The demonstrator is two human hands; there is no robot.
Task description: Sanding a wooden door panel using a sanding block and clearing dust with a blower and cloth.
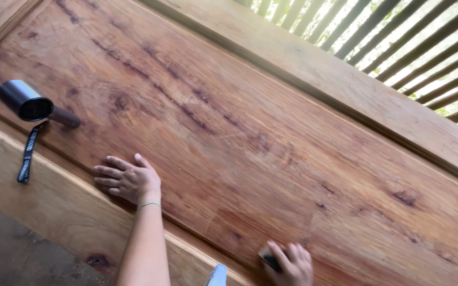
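Note:
A large reddish-brown wooden panel (250, 132) with dark grain streaks fills the view. My left hand (128, 179) lies flat on its lower left part, fingers spread, with a thin green band on the wrist. At the bottom edge, my right hand (291, 265) presses a small dark block (269, 258) against the wood; most of the block is hidden under the fingers.
A grey metal cylinder-shaped tool (25, 100) with a dark handle and a black wrist strap (27, 159) lies on the panel at the left. A raised wooden frame rail (335, 79) borders the panel. Slatted wooden bars (414, 47) stand at the upper right, with daylight behind.

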